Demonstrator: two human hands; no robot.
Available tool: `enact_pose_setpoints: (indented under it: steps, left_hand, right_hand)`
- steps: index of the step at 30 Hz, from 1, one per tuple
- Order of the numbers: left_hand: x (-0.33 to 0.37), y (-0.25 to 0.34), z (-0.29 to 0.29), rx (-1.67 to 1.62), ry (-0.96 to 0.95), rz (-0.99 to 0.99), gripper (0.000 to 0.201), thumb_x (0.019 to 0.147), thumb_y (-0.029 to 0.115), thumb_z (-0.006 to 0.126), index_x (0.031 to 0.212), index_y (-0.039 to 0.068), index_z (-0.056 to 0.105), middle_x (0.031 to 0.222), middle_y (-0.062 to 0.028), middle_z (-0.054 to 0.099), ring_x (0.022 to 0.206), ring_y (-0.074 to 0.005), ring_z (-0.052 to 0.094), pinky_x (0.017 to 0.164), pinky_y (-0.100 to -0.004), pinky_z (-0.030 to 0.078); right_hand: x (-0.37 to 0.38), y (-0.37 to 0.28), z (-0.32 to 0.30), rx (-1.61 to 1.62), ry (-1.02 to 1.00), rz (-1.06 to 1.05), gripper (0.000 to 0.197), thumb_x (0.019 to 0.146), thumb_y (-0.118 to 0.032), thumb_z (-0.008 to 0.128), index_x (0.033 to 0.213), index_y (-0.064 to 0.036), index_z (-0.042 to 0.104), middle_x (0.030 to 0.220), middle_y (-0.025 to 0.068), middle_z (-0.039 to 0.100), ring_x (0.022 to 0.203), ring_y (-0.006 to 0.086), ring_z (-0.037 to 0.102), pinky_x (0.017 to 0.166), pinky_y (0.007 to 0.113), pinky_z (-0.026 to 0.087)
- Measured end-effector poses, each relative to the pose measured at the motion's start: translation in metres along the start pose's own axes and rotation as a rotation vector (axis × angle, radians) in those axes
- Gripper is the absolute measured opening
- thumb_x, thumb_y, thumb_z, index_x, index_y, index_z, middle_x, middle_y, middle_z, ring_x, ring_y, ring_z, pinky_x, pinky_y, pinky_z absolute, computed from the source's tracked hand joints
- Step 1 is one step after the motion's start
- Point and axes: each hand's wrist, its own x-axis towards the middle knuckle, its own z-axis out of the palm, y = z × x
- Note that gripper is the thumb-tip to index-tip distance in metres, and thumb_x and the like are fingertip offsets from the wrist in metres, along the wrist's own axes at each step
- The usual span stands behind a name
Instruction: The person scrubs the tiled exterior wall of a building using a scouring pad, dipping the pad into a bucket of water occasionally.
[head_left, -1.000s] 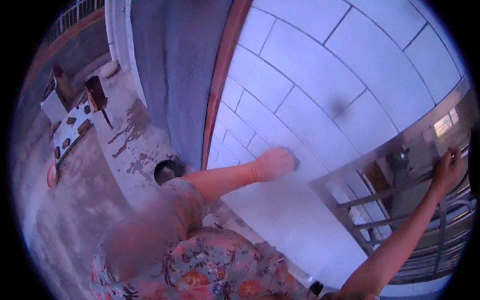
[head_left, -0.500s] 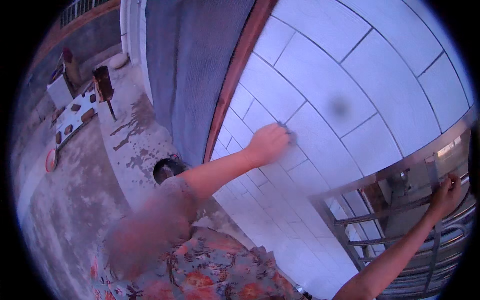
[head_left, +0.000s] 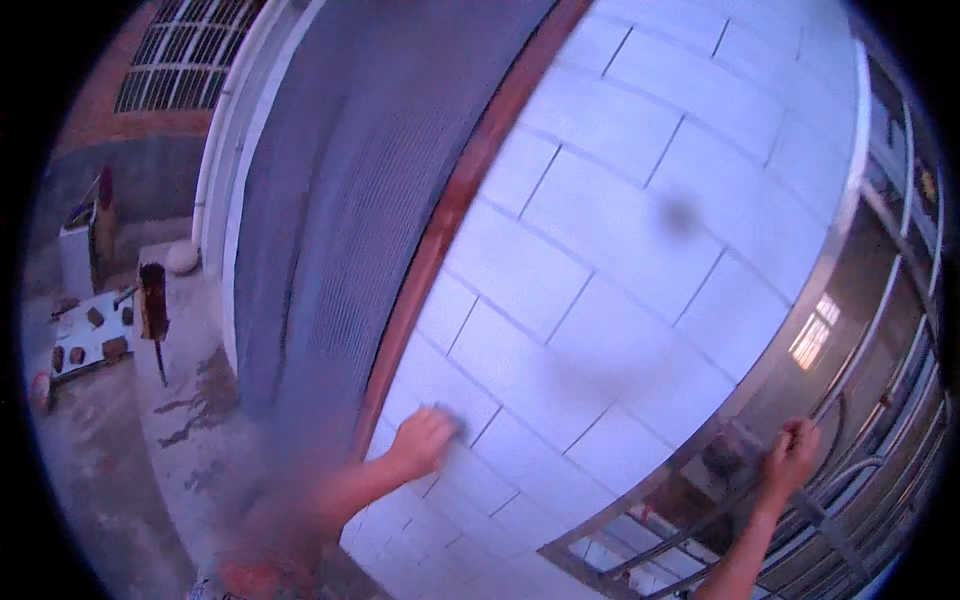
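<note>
A white tiled wall (head_left: 620, 230) rises with a grey curtain (head_left: 330, 220) to its left, a barred window (head_left: 818, 335) to its right where the right hand (head_left: 792, 458) curls, whether holding anything I can't tell, and, low on the wall's left side, the left hand (head_left: 424, 441) gripping a small dark pad (head_left: 458, 425).

No readable lettering, labels, numbers or signs (large or small) anywhere in view.

Blue-white wall tiles (head_left: 515, 265) carry darker joint lines (head_left: 665, 151) in staggered rows; the pad (head_left: 458, 425) is dark grey, the door curtain (head_left: 365, 150) slate-grey with fine stripes, the door frame (head_left: 452, 215) reddish-brown, the window frame (head_left: 857, 150) silver.
</note>
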Motion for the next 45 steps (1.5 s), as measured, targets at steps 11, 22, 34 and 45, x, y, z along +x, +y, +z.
enact_pose_setpoints:
  steps: [11,22,34,45]
  left_hand:
    - [0.138,-0.042,-0.051,0.037,0.342,-0.019,0.021,0.064,-0.004,0.053,0.084,0.001,0.050,0.084,-0.0160,0.053,0.078,-0.0361,0.049,0.069,-0.0417,0.041]
    - [-0.054,0.024,-0.028,0.043,0.011,-0.248,0.023,0.061,-0.003,0.054,0.083,0.002,0.050,0.083,-0.0140,0.050,0.079,-0.0331,0.048,0.068,-0.0398,0.042]
    - [-0.007,0.038,-0.020,-0.060,0.231,-0.403,0.024,0.063,-0.005,0.055,0.085,0.003,0.052,0.085,-0.0126,0.052,0.080,-0.0330,0.049,0.068,-0.0403,0.041]
    - [-0.094,0.051,-0.007,-0.086,0.008,-0.555,0.020,0.065,-0.001,0.053,0.083,0.007,0.053,0.080,-0.0107,0.050,0.081,-0.0307,0.049,0.069,-0.0408,0.042]
  right_hand:
    - [0.005,-0.016,-0.017,0.018,0.036,0.065,0.010,0.072,-0.001,0.049,0.082,-0.0022,0.050,0.082,0.0157,0.045,0.076,0.0342,0.048,0.068,0.041,0.040]
    - [0.018,0.032,-0.047,-0.044,-0.140,0.010,0.018,0.080,-0.007,0.049,0.095,-0.0002,0.055,0.087,0.0137,0.053,0.082,0.0273,0.052,0.075,0.037,0.041]
    - [0.035,0.050,-0.039,-0.087,-0.188,-0.017,0.025,0.080,-0.019,0.052,0.096,-0.0026,0.061,0.085,0.0123,0.060,0.074,0.0232,0.055,0.068,0.033,0.043]
    - [0.041,0.060,-0.040,-0.217,-0.136,-0.184,0.021,0.084,-0.014,0.050,0.097,-0.0027,0.062,0.085,0.0089,0.060,0.069,0.0161,0.053,0.063,0.030,0.044]
